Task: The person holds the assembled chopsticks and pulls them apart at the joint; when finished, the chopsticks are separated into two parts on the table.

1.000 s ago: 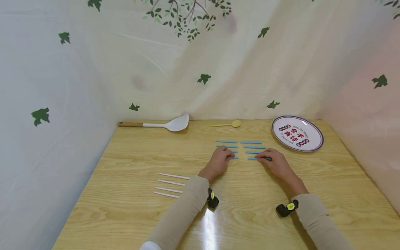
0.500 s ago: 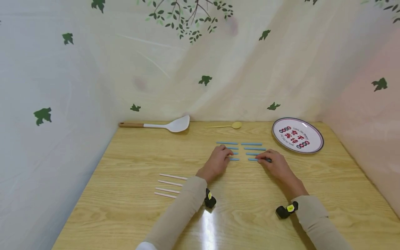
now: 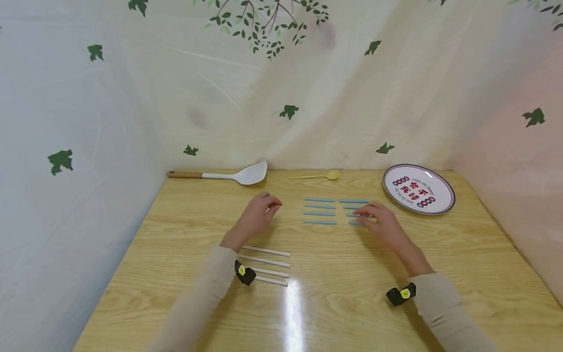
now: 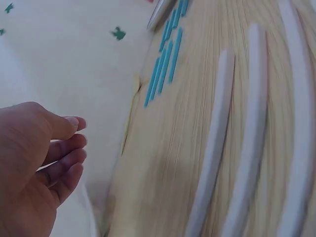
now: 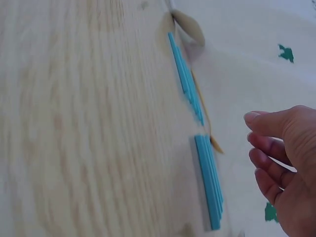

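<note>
Two columns of slim blue sticks lie side by side on the wooden table, a left column (image 3: 319, 213) and a right column (image 3: 354, 200). My left hand (image 3: 256, 215) hovers to the left of them with loosely bent fingers and nothing in its grasp. Over the right column is my right hand (image 3: 384, 226), covering parts of the nearer sticks. The right wrist view shows a gap between its thumb and fingers, apart from the blue sticks (image 5: 210, 182). Several pale pinkish-white sticks (image 3: 268, 262) lie below my left wrist, partly hidden by it.
Along the back edge lie a white spatula (image 3: 250, 174) with a wooden handle and a yellow spoon (image 3: 333, 175). A white plate (image 3: 440, 193) with red lettering sits at the back right. Printed cloth (image 3: 237, 112) surrounds the table (image 3: 352, 313) on three sides.
My left hand has left the blue sticks and moved left, uncovering the left column. My right hand has let go of the nearest right stick and lifted slightly.
</note>
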Tool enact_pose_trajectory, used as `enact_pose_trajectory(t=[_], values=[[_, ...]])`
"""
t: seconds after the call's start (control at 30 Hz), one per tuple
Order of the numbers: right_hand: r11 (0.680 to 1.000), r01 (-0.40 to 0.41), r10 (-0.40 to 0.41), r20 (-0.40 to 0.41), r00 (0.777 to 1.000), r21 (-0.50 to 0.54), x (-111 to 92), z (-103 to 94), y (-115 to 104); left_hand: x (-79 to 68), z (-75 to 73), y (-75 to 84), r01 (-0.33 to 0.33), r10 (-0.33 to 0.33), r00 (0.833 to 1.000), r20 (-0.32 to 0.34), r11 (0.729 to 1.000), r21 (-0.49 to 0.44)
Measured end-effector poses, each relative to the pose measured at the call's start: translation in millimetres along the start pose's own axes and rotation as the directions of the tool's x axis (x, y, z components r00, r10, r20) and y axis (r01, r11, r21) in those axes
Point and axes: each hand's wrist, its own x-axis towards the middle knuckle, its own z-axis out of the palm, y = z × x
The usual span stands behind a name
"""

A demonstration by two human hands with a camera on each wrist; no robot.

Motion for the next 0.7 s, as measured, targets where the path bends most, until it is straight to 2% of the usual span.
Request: enact_pose_trajectory(t=[0.2, 0.33, 0.5, 0.7], values=[[0.997, 0.041, -0.045, 0.060, 0.997, 0.067, 5.0, 13.0, -23.5, -34.4, -33.3, -29.1, 0.079, -0.079, 0.997, 0.001, 0.997, -0.021], [0.993, 0.082, -0.087, 0.058, 0.995, 0.085, 7.5, 29.9, -37.9, -53.1, -45.0, -41.1, 0.080, -0.081, 0.997, -0.004, 0.996, -0.025], [0.987, 0.102, -0.111, 0.069, 0.991, 0.122, 6.9, 51.1, -57.8, -69.6, -50.1, -49.2, 0.040, -0.040, 0.999, 0.000, 0.999, -0.027], [0.979, 0.102, -0.126, 0.132, 0.983, 0.177, 5.1, 77.0, -78.6, -82.5, -46.1, -54.6, 0.030, -0.027, 0.999, 0.044, 0.997, -0.075]])
